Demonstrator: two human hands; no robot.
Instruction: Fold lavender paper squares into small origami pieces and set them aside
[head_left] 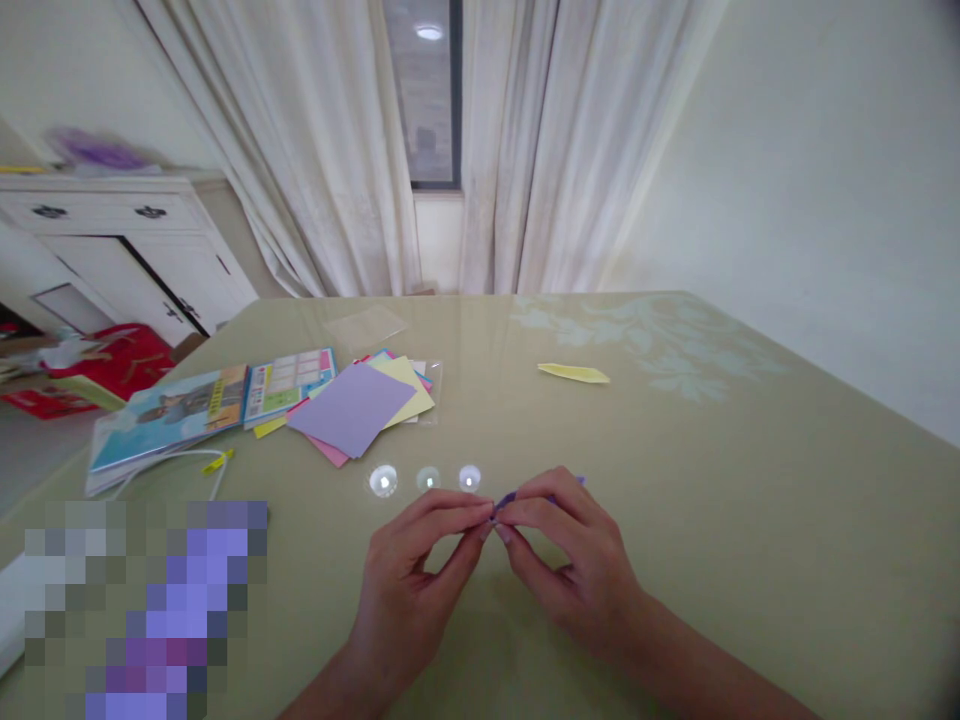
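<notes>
Fingers and thumbs of my left hand (420,565) and my right hand (574,555) meet in a pinch over the near middle of the table. Between them is a small purple folded paper (505,499); most of it is hidden by my fingers, and a tip shows beyond the right hand. Farther off lies a narrow yellow folded paper (574,374), pointed at its ends. Left of my hands is a fanned pile of coloured paper sheets, with a purple sheet (352,408) on top.
Booklets (172,418) lie at the table's left, with a white cable (161,457) in front. A clear plastic sleeve (367,326) is near the far edge. A pixelated purple item (184,600) occupies the lower left. Light spots reflect off the tabletop (750,520).
</notes>
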